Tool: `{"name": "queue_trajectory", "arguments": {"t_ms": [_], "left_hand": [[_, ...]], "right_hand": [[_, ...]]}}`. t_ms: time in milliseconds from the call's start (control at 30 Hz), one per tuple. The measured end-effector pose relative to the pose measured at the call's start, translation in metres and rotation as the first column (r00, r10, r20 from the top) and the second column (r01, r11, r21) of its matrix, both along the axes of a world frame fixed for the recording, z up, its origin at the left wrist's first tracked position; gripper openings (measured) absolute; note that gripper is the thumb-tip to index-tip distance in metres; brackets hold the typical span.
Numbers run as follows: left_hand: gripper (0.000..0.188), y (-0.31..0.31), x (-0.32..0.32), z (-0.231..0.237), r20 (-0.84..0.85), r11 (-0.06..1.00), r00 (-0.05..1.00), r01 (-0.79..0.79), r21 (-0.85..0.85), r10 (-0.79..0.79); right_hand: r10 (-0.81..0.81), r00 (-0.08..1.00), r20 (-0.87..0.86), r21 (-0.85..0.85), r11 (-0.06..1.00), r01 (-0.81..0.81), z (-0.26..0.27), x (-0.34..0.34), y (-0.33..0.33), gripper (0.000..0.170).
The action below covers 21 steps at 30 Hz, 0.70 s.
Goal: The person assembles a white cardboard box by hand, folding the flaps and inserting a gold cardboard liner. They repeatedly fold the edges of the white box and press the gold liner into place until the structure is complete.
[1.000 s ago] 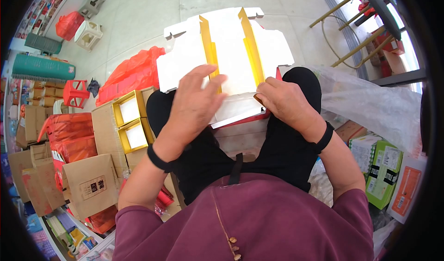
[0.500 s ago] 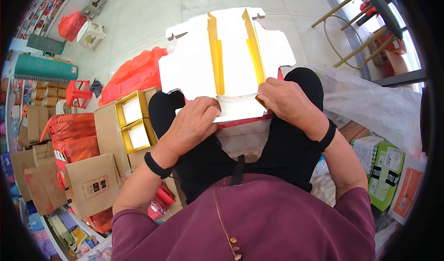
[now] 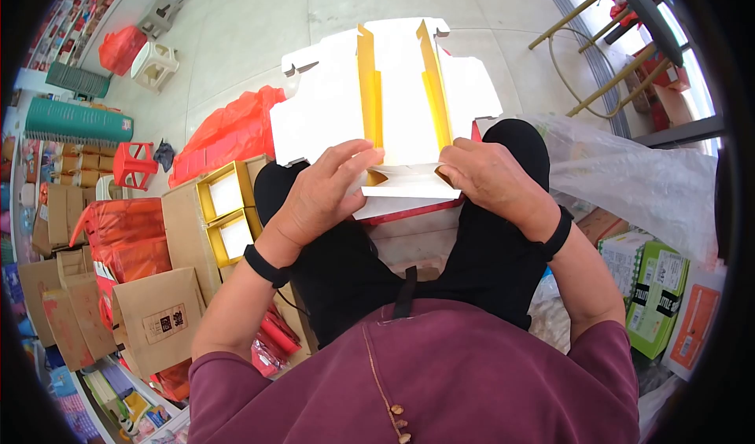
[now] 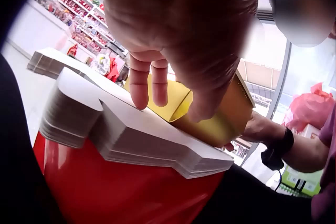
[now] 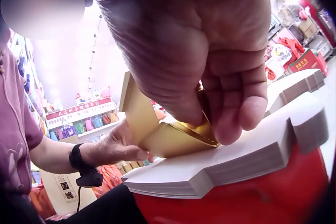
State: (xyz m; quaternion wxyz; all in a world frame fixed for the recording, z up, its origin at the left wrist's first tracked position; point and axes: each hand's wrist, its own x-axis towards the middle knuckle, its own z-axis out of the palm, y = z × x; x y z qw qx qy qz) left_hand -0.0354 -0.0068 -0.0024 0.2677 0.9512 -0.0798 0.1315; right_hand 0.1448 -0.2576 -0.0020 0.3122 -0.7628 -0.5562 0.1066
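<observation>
A gold-and-white card box blank (image 3: 405, 121) lies in front of me, two gold side walls raised and its near end panel (image 3: 401, 192) folded up. My right hand (image 3: 497, 178) pinches its near right corner; in the right wrist view, thumb and fingertips meet at the gold card (image 5: 173, 142). At the near left corner, my left hand (image 3: 326, 184) has its fingers fairly straight along the gold wall. In the left wrist view, its thumb overlaps the gold panel (image 4: 220, 124). Underneath is a stack of white card blanks (image 4: 142, 140) on a glossy red support (image 4: 121, 187).
Two gold box trays (image 3: 222, 192) sit on a cardboard carton to the left. Red plastic bags (image 3: 228, 129), a brown carton (image 3: 161, 318) and a red stool (image 3: 134, 165) are farther left. Clear plastic sheeting (image 3: 621, 169) and a green box (image 3: 654, 294) lie right.
My left hand reached down from above the blank to the near left corner, gripped there, then loosened and moved slightly up. The near end panel now stands higher. My right hand stayed at its corner.
</observation>
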Motion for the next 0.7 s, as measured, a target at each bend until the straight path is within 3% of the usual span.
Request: {"name": "queue_trajectory", "arguments": {"t_ms": [200,333,533,700], "left_hand": [[0.072,-0.008,0.008,-0.002,-0.024,0.996,0.996,0.088,-0.001,-0.088],[0.073,-0.014,-0.003,-0.006,0.023,0.996,0.996,0.085,-0.029,-0.084],[0.069,-0.016,-0.003,-0.008,0.004,0.995,0.998,0.057,-0.077,-0.057],[0.061,-0.012,-0.002,-0.004,-0.063,0.993,0.996,0.053,-0.102,-0.059]], "right_hand": [[-0.007,1.0,-0.008,0.02,1.0,0.007,-0.003,-0.002,-0.003,0.016],[0.045,0.994,-0.099,-0.096,0.994,-0.055,0.002,-0.007,-0.013,0.011],[0.104,0.994,0.019,0.015,0.994,-0.104,0.008,-0.013,-0.017,0.023],[0.045,0.998,0.043,0.007,0.999,-0.045,0.001,-0.014,-0.013,0.024]]}}
